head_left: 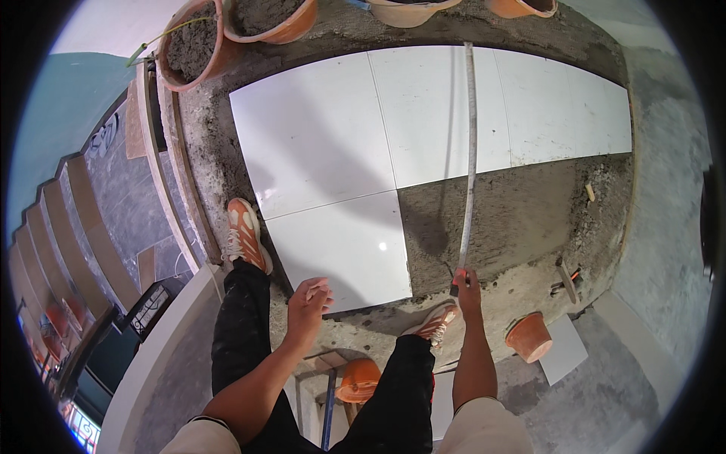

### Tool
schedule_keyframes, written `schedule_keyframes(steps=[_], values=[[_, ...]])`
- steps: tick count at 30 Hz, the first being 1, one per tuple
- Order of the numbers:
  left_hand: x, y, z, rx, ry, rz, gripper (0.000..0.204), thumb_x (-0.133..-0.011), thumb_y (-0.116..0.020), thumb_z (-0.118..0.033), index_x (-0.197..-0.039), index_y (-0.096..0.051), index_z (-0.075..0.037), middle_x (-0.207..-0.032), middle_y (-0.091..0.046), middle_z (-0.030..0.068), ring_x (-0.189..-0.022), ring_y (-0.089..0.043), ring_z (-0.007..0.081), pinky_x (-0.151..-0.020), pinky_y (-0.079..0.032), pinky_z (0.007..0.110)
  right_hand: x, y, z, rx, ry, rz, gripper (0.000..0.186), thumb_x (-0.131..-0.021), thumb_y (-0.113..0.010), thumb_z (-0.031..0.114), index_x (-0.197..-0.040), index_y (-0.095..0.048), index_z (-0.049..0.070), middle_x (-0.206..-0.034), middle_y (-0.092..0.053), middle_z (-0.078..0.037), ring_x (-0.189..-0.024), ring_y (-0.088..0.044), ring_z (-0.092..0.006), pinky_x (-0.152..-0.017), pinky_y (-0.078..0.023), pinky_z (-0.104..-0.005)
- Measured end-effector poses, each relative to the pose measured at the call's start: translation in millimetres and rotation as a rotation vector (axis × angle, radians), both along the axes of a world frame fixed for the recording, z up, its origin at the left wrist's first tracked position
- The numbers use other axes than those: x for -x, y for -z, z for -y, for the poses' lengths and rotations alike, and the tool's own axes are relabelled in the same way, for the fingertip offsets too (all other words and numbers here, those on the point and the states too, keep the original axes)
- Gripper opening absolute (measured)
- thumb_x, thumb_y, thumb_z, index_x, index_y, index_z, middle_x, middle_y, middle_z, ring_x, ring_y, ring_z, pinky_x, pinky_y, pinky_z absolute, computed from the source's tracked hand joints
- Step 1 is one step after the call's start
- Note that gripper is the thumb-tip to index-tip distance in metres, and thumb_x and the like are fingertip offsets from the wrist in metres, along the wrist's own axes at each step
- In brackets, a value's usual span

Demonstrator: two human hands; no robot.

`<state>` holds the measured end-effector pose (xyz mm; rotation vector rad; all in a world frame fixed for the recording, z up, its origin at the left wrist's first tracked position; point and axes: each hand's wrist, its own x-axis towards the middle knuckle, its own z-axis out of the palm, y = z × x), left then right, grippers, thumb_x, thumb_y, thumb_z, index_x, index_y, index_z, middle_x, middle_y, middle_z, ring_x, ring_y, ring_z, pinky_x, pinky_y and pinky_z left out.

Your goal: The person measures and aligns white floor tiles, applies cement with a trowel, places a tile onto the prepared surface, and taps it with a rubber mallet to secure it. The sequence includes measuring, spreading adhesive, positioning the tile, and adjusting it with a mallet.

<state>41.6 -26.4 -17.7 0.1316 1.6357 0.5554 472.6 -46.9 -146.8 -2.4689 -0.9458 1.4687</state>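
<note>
The laid white tiles (pixel 363 136) cover most of the landing ahead of me, set in a grey mortar bed (pixel 522 212) that remains bare at the right front section. A staircase (pixel 68 227) descends at my left. Terracotta pots filled with soil (pixel 193 45) stand along the far edge beyond the tiles.

A long straight metal bar (pixel 470 151) lies from the far edge, across the white tiles and over the bare mortar, toward me. Its near end is in my right hand (pixel 467 291), whose fingers are closed around that end, just above the mortar near my right shoe (pixel 435 324).

My left hand (pixel 306 306) hangs over the near corner of the closest tile, fingers loosely curled and gripping nothing, touching no object.

My left shoe (pixel 246 234) stands on the mortar strip at the left edge of the tiles. A small terracotta pot (pixel 529 337) sits at my right beside a loose white tile piece (pixel 567 352). A small trowel (pixel 567 281) lies on the mortar further right.
</note>
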Motion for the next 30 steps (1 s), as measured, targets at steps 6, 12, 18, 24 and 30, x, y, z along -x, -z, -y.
schedule_keyframes(steps=[6, 12, 18, 24, 30], values=[[-1, 3, 2, 0.009, 0.003, 0.013, 0.035, -0.104, -0.064, -0.03, -0.13, -0.061, -0.007, -0.107, -0.068, 0.0038, -0.094, -0.066, 0.0139, -0.083, -0.051, 0.032, -8, 19, -78, -0.042, 0.092, -0.006, 0.039, -0.102, -0.06, 0.042, -0.129, -0.062, 0.014, -0.085, -0.059, -0.004, -0.065, -0.053, -0.0127, -0.056, -0.045, -0.0319], [4, 3, 0, 0.006, 0.003, 0.016, 0.038, -0.104, -0.063, -0.03, -0.133, -0.059, -0.005, -0.112, -0.067, 0.0054, -0.097, -0.066, 0.015, -0.085, -0.052, 0.033, 29, 18, -159, -0.063, 0.102, 0.028, 0.041, -0.102, -0.06, 0.044, -0.128, -0.062, 0.013, -0.083, -0.061, -0.004, -0.061, -0.06, -0.0121, -0.05, -0.046, -0.031], [7, -1, -4, -0.01, -0.036, 0.027, 0.038, -0.105, -0.063, -0.03, -0.133, -0.059, -0.005, -0.107, -0.067, 0.0057, -0.096, -0.066, 0.0148, -0.084, -0.051, 0.032, 66, 16, -157, -0.081, 0.094, -0.037, 0.043, -0.102, -0.06, 0.046, -0.126, -0.062, 0.011, -0.081, -0.06, -0.003, -0.057, -0.06, -0.0115, -0.047, -0.046, -0.0294], [12, -3, -10, 0.011, -0.005, 0.055, 0.039, -0.108, -0.058, -0.034, -0.134, -0.058, -0.005, -0.114, -0.065, 0.0077, -0.101, -0.065, 0.0157, -0.086, -0.051, 0.033, 134, -4, -76, -0.135, 0.33, -0.245, 0.04, -0.106, -0.056, 0.042, -0.13, -0.059, 0.01, -0.095, -0.059, -0.001, -0.071, -0.059, -0.0094, -0.053, -0.048, -0.0273], [13, -10, -19, -0.011, -0.081, 0.071, 0.025, -0.107, -0.058, -0.03, -0.112, -0.066, -0.006, -0.1, -0.066, 0.002, -0.093, -0.064, 0.0118, -0.082, -0.051, 0.031, 204, -48, 18, -0.003, 0.559, -0.422, 0.048, -0.105, -0.059, 0.044, -0.138, -0.053, 0.009, -0.107, -0.058, -0.002, -0.088, -0.058, -0.0129, -0.07, -0.051, -0.0292]])
